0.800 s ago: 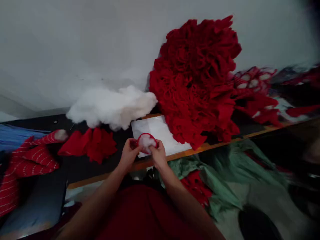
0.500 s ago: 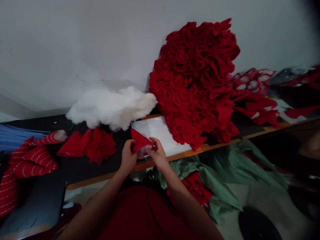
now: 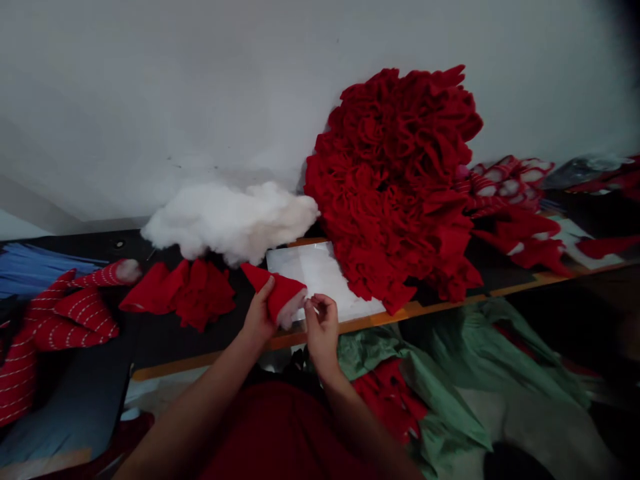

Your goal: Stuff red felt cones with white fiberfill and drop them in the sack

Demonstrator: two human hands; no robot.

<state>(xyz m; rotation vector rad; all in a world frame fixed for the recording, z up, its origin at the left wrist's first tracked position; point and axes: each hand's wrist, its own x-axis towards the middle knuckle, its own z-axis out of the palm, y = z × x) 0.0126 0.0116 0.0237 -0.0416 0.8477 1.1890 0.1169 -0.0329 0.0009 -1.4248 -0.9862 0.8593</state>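
Dim, cool lighting overall, pale wall in soft grey, faint glare on the white sheet, deep shadow below the counter, dark upper-right corner, edges stretched, fine detail soft.

On the table, a heap of stuffing sits behind a cloth bundle and left of a cloth pile, while a sack lies below the front edge.

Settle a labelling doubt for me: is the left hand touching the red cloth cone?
Touching. The head view shows it: the left hand grips the red cloth cone, its thumb lying over the fabric.
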